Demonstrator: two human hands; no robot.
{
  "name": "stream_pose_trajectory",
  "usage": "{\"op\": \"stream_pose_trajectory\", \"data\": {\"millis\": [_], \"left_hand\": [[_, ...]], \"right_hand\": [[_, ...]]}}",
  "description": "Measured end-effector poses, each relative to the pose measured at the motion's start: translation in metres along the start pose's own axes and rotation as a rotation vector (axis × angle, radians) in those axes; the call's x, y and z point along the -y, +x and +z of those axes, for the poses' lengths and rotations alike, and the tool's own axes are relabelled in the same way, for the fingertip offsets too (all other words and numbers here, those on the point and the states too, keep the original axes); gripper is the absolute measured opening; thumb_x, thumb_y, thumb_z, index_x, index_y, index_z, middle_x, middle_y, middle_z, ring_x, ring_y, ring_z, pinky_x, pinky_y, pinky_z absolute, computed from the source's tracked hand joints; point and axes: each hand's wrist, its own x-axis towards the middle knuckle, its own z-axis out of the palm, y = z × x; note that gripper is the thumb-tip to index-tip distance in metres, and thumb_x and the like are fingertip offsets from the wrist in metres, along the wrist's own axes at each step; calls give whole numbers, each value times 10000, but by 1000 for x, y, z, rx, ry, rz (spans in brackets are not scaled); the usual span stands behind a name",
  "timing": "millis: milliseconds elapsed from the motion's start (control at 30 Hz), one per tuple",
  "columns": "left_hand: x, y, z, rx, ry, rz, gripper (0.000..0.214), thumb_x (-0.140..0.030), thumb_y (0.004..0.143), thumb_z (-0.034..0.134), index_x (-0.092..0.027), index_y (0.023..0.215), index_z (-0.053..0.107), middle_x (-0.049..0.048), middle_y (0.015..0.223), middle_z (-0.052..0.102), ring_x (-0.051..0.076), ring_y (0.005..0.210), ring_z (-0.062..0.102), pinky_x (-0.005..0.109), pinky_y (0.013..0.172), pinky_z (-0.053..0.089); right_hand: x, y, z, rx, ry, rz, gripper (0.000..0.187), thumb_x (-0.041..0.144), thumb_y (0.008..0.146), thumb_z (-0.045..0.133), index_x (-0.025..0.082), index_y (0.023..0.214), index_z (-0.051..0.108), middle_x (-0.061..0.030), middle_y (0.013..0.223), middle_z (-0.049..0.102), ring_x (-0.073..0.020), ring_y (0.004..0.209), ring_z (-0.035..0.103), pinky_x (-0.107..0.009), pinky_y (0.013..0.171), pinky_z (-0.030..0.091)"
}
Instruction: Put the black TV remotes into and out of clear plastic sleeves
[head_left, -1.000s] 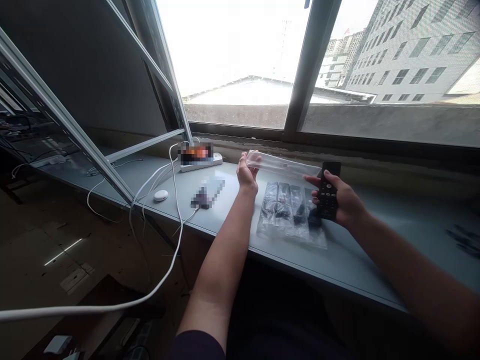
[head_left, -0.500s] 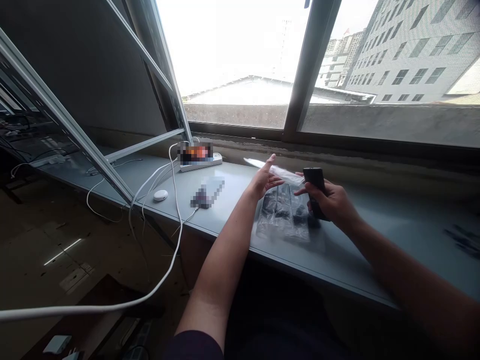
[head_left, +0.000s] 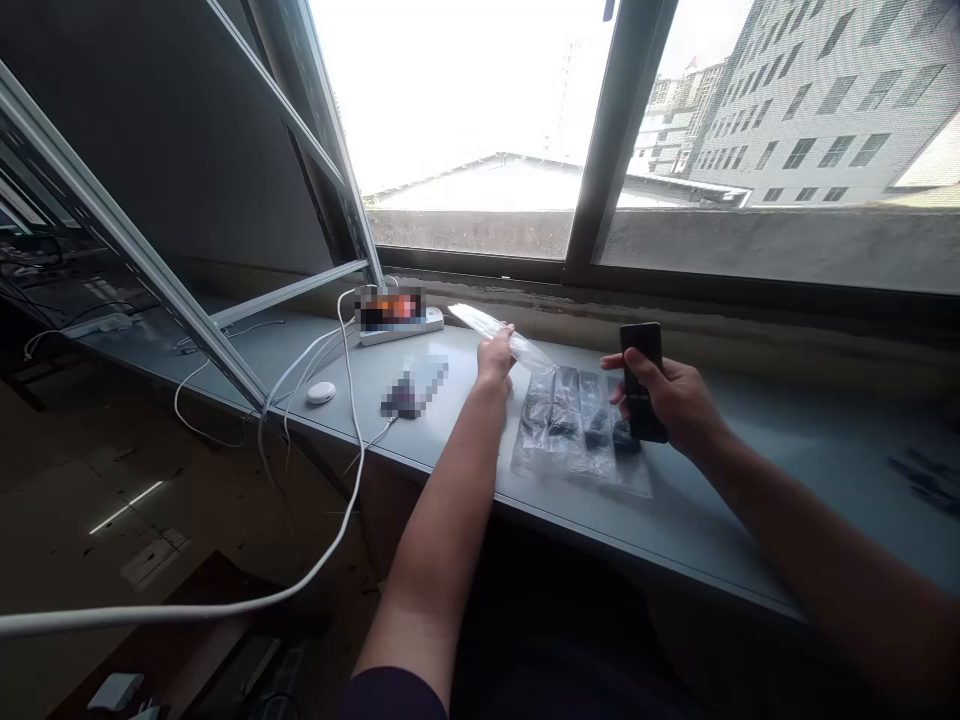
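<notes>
Left hand [head_left: 496, 358] pinching clear bag [head_left: 491, 328], right hand [head_left: 667, 400] gripping black remote [head_left: 642, 380], apparently bagged remotes [head_left: 574, 425] on sill [head_left: 712, 520] between.

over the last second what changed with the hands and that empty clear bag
The left hand regripped the clear bag and drew it left, away from the right hand, which let its end go but kept the black remote. The bagged remotes on the ledge, the cables and power strip stayed put.

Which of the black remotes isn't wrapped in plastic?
The remote in the right hand: it is bare. The other remotes lie side by side on the ledge in clear plastic. The left hand holds a clear bag.
</notes>
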Motion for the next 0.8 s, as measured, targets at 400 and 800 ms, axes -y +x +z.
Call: {"op": "stream_pose_trajectory", "data": {"millis": [400,800], "left_hand": [[-8,-8,-15,-48,491,278,861,-103,849,822,-219,1649,526,215,1520,720,378,1496,654,472,1275,475],[-39,-46,-45,-91,1560,315,524,-282,1000,661,-219,1520,671,274,1602,627,475,1479,597,564,1198,432]], "right_hand": [[-1,18,-11,-25,511,454,520,463,1181,309,202,1062,743,-88,786,651,-182,524,521,-291,418,487],[-8,20,-16,37,534,476,442,423,1152,373,195,1153,751,-76,799,632,-193,539,526,-308,417,535]]}}
